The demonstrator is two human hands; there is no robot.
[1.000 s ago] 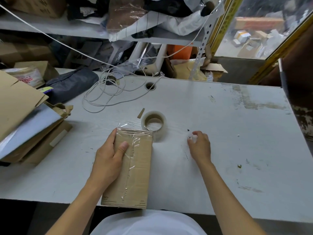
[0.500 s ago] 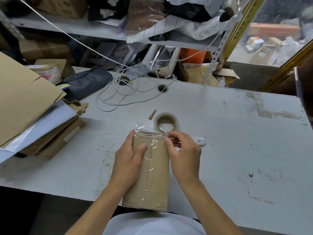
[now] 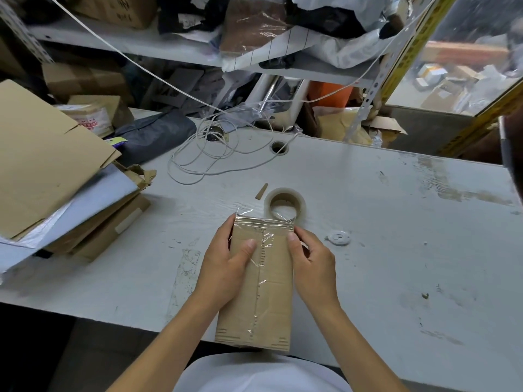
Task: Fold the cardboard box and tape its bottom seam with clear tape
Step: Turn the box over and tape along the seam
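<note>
We hold the taped cardboard box [image 3: 256, 281] at lower centre, its long axis toward the frame's top, left hand [image 3: 226, 264] and right hand [image 3: 312, 263] gripping its sides just below the loose clear tape [image 3: 264, 222] end.

Tape roll [image 3: 284, 204] just behind box [image 3: 259, 290]
</note>
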